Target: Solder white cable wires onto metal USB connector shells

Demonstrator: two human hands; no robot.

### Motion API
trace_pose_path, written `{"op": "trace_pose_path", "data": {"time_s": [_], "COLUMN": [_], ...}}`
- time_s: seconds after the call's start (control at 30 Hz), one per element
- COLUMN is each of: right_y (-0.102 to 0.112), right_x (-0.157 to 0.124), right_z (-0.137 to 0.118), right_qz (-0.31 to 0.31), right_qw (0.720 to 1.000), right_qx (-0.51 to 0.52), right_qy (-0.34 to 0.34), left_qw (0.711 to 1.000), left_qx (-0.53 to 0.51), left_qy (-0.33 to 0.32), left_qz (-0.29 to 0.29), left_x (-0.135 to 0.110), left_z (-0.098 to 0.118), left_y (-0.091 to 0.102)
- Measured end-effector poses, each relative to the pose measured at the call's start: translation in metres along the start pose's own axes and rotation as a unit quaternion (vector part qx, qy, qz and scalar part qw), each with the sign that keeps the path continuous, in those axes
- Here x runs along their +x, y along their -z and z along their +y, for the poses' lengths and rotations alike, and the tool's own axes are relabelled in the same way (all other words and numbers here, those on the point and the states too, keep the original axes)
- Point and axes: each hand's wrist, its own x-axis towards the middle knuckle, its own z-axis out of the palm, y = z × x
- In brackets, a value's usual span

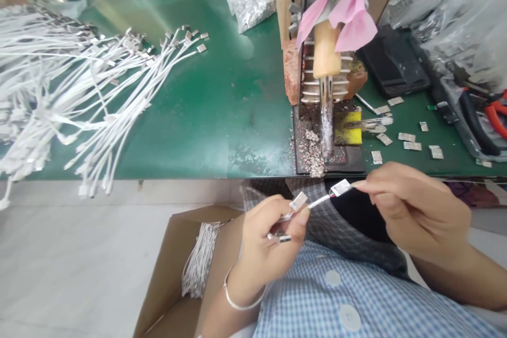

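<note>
My left hand (263,240) is closed around white USB cables (319,201), pinching one between thumb and fingers. A second metal USB plug (298,201) sticks up by the fingertips, and another cable end shows below them. Thin coloured wires run from the pinched cable into a silvery USB plug (341,187). The fingertips of my right hand (420,214) are closed on the far end of that plug. Both hands are just in front of the table edge. Behind them, a soldering iron (326,111) with a wooden handle points down in its coil stand.
Loose metal plug shells (412,146) lie at right, near red-handled pliers (497,115) and a black phone (396,60). A yellow sponge (354,128) and solder crumbs sit beneath the iron. Finished-looking white cables (130,90) are piled at left. A cardboard box (158,280) holds more below.
</note>
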Motion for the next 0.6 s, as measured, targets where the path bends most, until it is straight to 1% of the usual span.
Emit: {"op": "trace_pose_path", "data": {"time_s": [0.07, 0.13, 0.2, 0.33, 0.47, 0.6], "right_y": [-0.004, -0.007, -0.01, -0.013, -0.015, -0.017], "right_x": [0.005, 0.01, 0.014, 0.018, 0.019, 0.021], "right_z": [-0.002, -0.002, 0.0, 0.006, 0.009, 0.009], "right_qz": [-0.031, -0.045, -0.031, 0.023, 0.017, 0.03], "right_qw": [0.998, 0.995, 0.995, 0.995, 0.995, 0.995], "right_qx": [-0.049, -0.088, -0.092, -0.09, -0.087, -0.09], "right_qy": [0.008, -0.01, -0.011, 0.041, 0.037, 0.044], "left_qw": [1.0, 1.0, 1.0, 0.999, 0.997, 0.996], "left_qx": [0.007, 0.013, 0.015, 0.031, 0.038, 0.039], "left_qy": [0.0, -0.001, -0.011, -0.027, -0.049, -0.069], "left_qz": [0.01, 0.017, 0.021, 0.032, 0.04, 0.041], "left_x": [0.003, 0.007, 0.009, 0.013, 0.016, 0.019], "left_z": [-0.001, -0.002, -0.001, 0.001, -0.001, -0.003], "left_y": [-0.001, -0.002, -0.003, -0.005, -0.004, -0.004]}}
